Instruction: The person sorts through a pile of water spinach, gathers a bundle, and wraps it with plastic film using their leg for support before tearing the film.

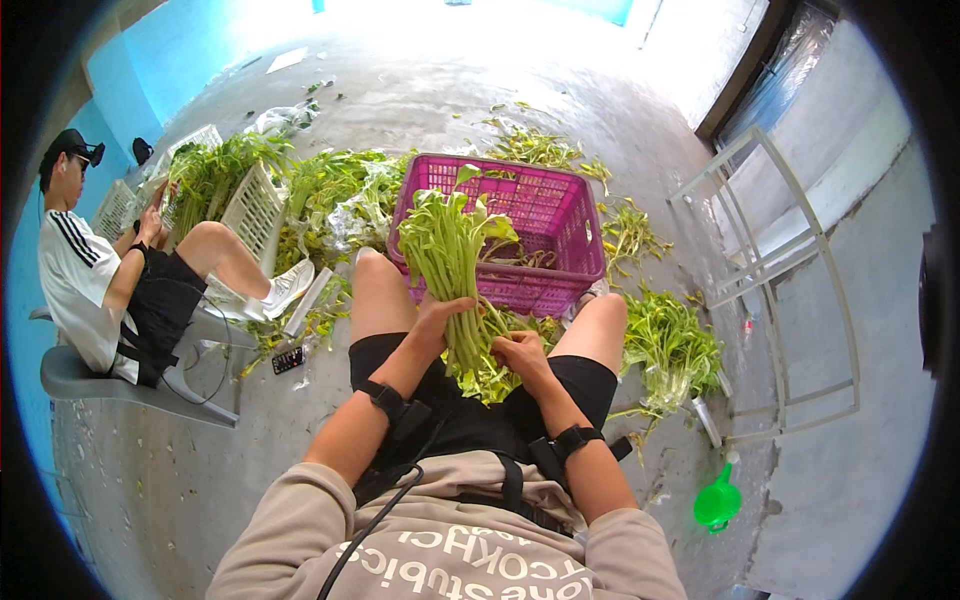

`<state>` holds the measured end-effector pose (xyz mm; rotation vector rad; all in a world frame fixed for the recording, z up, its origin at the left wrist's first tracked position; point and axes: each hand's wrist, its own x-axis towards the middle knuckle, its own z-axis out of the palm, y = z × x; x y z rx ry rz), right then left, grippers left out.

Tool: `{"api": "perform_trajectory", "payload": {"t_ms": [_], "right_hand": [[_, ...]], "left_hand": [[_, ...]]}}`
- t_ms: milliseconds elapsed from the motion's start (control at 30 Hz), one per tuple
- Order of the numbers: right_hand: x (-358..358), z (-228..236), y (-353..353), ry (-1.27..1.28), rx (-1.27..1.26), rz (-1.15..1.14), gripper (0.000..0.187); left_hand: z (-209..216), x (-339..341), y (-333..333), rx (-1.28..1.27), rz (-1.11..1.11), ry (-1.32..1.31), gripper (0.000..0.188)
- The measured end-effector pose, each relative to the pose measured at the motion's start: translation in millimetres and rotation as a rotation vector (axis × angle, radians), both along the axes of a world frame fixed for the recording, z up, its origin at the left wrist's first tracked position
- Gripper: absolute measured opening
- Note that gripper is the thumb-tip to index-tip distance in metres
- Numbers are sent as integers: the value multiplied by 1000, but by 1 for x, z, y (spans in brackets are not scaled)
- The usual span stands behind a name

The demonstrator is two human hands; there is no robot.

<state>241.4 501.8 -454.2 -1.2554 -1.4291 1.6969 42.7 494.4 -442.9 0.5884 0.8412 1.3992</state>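
My left hand (pixel 438 322) is wrapped round a thick bunch of leafy green vegetables (pixel 445 255), held upright over my lap with the leaves up and the long pale stems down. My right hand (pixel 522 356) is closed beside the lower part of the bunch. Its fingertips pinch at a few thin green stems on the right side; exactly what lies between them is partly hidden. Below both hands, loose green leaves (pixel 487 386) lie between my thighs. Just beyond my knees stands a purple plastic crate (pixel 575 225) with some wilted stems inside.
On the left a co-worker (pixel 95 245) sits on a grey chair (pixel 130 395) beside white crates (pixel 255 215) of greens. Piles of greens (pixel 675 345) lie on the floor around me. A pale metal frame (pixel 835 300) leans on the right wall, near a green plastic scoop-like item (pixel 717 500).
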Motion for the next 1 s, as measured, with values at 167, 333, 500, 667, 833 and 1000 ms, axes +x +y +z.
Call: {"api": "perform_trajectory", "payload": {"t_ms": [167, 333, 500, 667, 833, 1000], "right_hand": [[-3, -29, 8, -223, 36, -30, 32], [17, -103, 30, -549, 119, 30, 35], [-1, -7, 7, -97, -1, -57, 37], [17, 1, 11, 150, -182, -241, 29], [5, 19, -11, 368, -286, -66, 39], [11, 2, -6, 456, -156, 9, 40]], "left_hand": [[-1, 5, -8, -23, -32, 34, 23], [-4, -10, 2, -98, -20, -117, 23], [12, -32, -6, -140, -23, -158, 23], [12, -14, 4, -35, -38, -41, 29], [3, -10, -1, -47, -109, 58, 49], [-1, 2, -1, 28, -137, 148, 45]]}}
